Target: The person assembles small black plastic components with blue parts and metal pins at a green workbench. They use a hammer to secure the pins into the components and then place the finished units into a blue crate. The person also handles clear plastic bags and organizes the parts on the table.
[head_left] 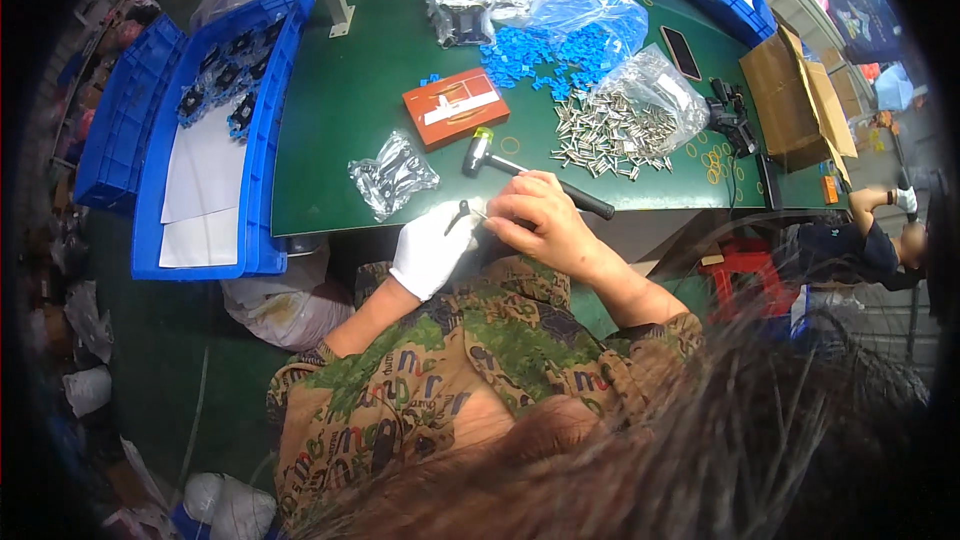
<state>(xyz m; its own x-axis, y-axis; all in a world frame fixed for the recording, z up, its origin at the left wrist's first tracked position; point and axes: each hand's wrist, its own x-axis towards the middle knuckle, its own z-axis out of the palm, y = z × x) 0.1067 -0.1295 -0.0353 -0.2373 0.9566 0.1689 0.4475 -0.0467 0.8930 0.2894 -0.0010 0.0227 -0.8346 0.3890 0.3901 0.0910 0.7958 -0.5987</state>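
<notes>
My left hand point(432, 252), in a white glove, holds a small black part point(459, 213) at the table's near edge. Close beside it, my bare right hand point(545, 222) has thumb and fingers pinched together. A thin, shiny sliver shows between the two hands, but the fingers hide most of what the right hand grips. Just beyond the hands lies a hammer point(590, 202) with a black handle and a yellow-tipped head. To its left are a clear bag of black parts point(392, 175) and a red box point(457, 110).
Silvery metal pins point(612, 140) and small blue plastic pieces point(545, 58) lie heaped on the green table point(335, 120). A phone point(681, 53) and a cardboard box point(785, 100) stand at right. A blue crate point(262, 200) with black-and-blue assemblies is at left. Someone sits at far right.
</notes>
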